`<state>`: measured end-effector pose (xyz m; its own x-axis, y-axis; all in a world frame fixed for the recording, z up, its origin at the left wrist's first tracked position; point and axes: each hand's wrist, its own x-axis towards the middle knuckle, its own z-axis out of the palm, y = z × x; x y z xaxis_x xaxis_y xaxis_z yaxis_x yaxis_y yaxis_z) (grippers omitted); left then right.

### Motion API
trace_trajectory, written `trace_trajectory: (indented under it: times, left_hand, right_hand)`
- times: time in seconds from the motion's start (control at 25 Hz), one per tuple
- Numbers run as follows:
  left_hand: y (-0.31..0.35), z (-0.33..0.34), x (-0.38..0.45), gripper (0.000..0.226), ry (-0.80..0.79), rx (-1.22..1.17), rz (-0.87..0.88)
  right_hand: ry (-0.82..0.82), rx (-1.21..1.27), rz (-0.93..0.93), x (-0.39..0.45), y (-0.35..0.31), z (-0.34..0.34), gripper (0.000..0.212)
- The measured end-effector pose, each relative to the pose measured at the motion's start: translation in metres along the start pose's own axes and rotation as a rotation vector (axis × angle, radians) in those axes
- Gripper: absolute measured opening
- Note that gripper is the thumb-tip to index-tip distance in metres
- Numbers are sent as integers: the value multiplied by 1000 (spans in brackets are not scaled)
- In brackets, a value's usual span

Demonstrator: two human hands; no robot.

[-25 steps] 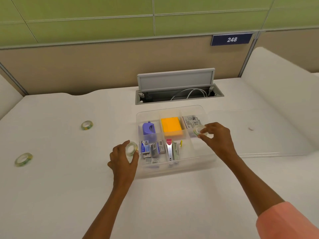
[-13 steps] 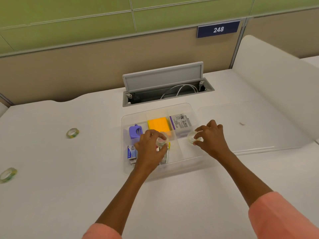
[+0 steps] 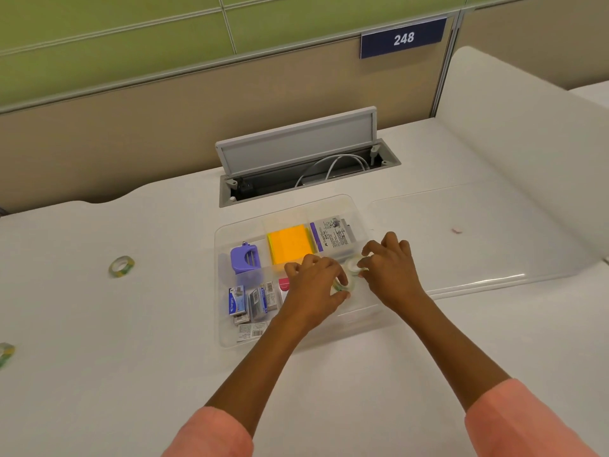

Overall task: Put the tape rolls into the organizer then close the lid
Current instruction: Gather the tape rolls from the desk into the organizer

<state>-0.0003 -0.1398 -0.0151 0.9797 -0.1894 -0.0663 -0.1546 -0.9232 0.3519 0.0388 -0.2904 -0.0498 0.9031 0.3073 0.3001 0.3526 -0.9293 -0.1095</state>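
Observation:
A clear plastic organizer [image 3: 227, 338] sits open on the white desk, its clear lid [image 3: 478, 232] lying flat to the right. My left hand [image 3: 313, 285] is shut on a tape roll [image 3: 342, 286] over the organizer's right compartment. Just beside it, my right hand [image 3: 392, 272] holds a second tape roll [image 3: 352, 266] in the same compartment. Two more tape rolls lie on the desk at the left: one tape roll [image 3: 121, 266] further back, another tape roll [image 3: 6, 352] at the frame's edge.
The organizer holds a purple sharpener [image 3: 244, 259], orange sticky notes [image 3: 290, 247], a labelled box [image 3: 333, 237] and staple boxes [image 3: 250, 300]. An open cable hatch [image 3: 296, 166] lies behind. A white divider [image 3: 527, 133] rises at the right.
My left hand carried its tape roll rightward across the organizer to the right compartment. My right hand stayed there with its roll, lowering slightly. The view shifted left.

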Motion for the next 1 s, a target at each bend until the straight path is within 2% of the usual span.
trace_trajectory:
  times: [0.4,0.72,0.92,1.0]
  left_hand:
    - [24,13,9,27,-136,66,-168]
    - [25,9,9,24,-182,142,-129]
    - [24,8,10,28,-251,195,-104]
    - [24,8,9,28,-241,208,-97]
  right_hand:
    - [-14,25,26,1,0,3,24]
    - [-34,-56,18,0,-2,4,17]
    - [-26,66,38,-2,-2,3,34]
    - [-35,75,44,-2,-2,2,33]
